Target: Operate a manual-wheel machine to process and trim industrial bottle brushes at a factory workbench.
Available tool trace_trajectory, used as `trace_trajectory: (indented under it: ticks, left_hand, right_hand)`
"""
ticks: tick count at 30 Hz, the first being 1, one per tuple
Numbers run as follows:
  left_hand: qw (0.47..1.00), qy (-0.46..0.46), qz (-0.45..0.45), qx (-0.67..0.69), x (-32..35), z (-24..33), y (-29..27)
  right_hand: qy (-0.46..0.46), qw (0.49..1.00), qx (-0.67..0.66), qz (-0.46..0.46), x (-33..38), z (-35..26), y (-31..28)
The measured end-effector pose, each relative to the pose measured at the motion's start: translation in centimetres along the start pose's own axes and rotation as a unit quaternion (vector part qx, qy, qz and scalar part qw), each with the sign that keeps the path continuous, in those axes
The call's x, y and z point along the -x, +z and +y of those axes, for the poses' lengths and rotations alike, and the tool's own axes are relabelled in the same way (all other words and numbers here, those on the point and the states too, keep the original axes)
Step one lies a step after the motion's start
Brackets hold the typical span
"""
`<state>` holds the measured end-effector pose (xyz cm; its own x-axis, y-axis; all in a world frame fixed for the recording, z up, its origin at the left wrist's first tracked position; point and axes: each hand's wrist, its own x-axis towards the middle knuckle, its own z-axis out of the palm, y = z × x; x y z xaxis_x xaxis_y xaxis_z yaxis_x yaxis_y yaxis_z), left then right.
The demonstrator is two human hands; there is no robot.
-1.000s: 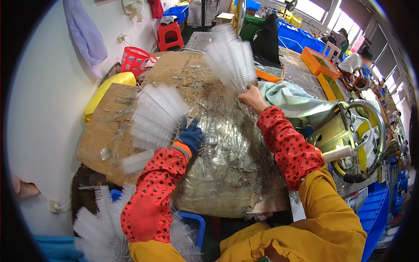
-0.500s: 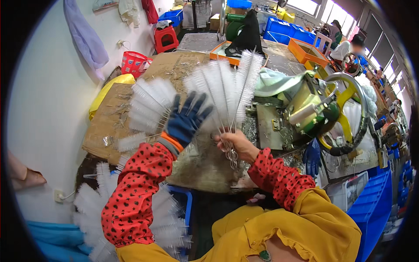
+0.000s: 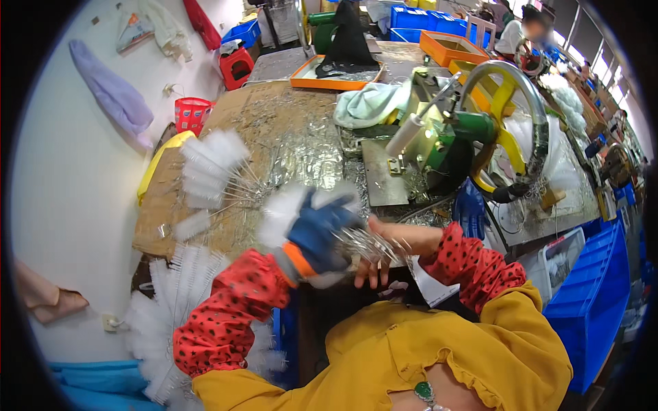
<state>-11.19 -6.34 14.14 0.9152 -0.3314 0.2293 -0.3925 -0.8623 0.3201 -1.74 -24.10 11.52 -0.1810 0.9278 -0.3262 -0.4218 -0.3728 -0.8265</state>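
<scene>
And your left hand [image 3: 321, 236] has now met your right hand [image 3: 415, 238] at the brushes [image 3: 275, 214], swung round, wire ends [image 3: 367, 245] pointing right!

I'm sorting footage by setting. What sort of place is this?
Probably a factory workshop, judging by the green hand-wheel machine, many white wire-stemmed brushes and blue plastic crates.

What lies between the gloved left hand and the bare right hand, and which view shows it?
The head view shows a bundle of silvery wire stems, blurred, between the left hand and the right hand.
</scene>
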Motion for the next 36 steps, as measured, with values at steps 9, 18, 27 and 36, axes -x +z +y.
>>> trace_trajectory:
  ticks: [9, 18, 27, 36]
  left_hand:
    - [0.837, -0.120, 0.147, 0.513, -1.2, -8.7, -4.9]
    - [0.861, -0.062, 0.266, 0.428, 0.0, -10.2, -2.4]
    - [0.775, -0.219, 0.357, 0.474, 2.1, -9.2, -7.7]
    - [0.984, -0.109, 0.140, -0.001, -0.7, -9.7, -3.1]
  right_hand:
    - [-0.308, 0.669, 0.536, 0.414, -10.2, -1.9, -2.3]
    - [-0.178, 0.713, 0.561, 0.381, -12.2, -4.3, -1.7]
    - [-0.402, 0.615, 0.543, 0.407, -9.1, -9.5, 1.8]
    - [-0.338, 0.379, 0.788, 0.347, -13.0, -14.7, 0.6]
